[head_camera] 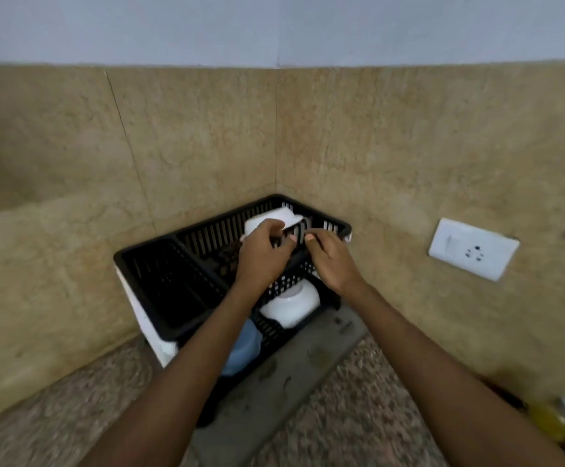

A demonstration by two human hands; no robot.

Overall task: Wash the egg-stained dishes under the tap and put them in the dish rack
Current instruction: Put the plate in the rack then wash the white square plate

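We see the speckled counter (358, 416) run into a tiled corner, where the black dish rack (159, 284) stands. Its lower tier holds a white bowl (291, 303) and a blue bowl (244, 345). In the upper tier a white dish (274, 217) lies tilted, and the left hand (264, 256) has its grip curled on the rim. The right hand (333, 264) is just beside it, fingers bent at something dark and blurred; we cannot tell whether that grip holds it.
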